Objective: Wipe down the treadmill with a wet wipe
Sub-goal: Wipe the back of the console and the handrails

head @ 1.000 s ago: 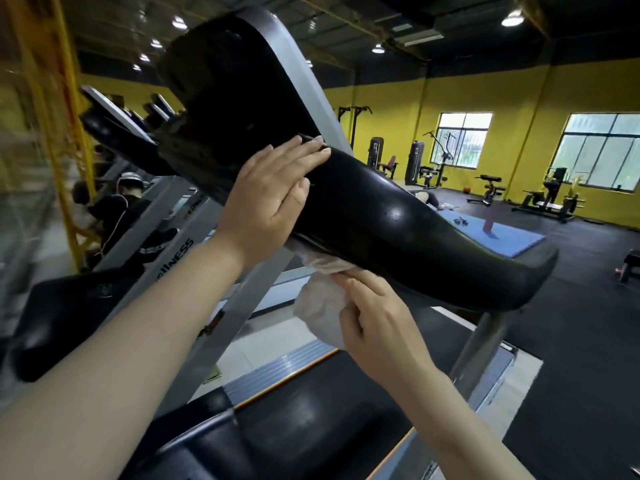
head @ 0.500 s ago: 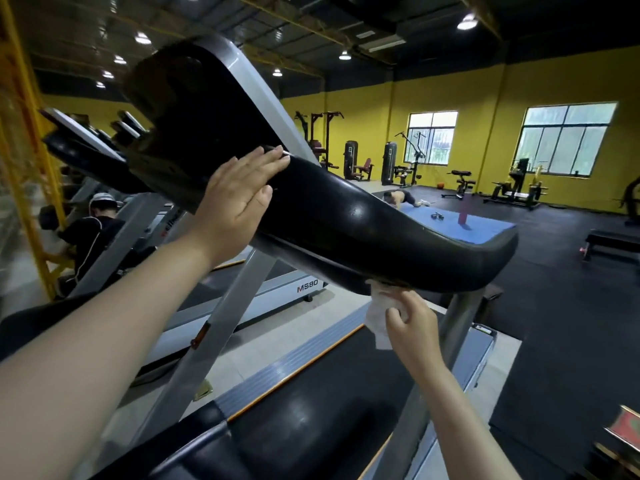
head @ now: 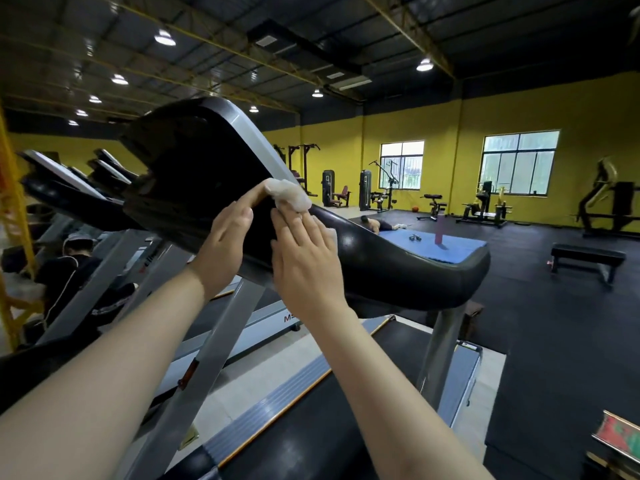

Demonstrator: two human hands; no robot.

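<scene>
- Your right hand (head: 304,261) presses the wet wipe (head: 289,194) flat-fingered against the treadmill (head: 398,268) console's black side.
- Your left hand (head: 225,244) rests alongside, fingers straight (fingertip touching the wipe).

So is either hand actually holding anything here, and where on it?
The wet wipe is bunched under the right hand fingertips, pressed on the treadmill handrail. The left hand touches its upper edge; a true grip cannot be told.
</scene>
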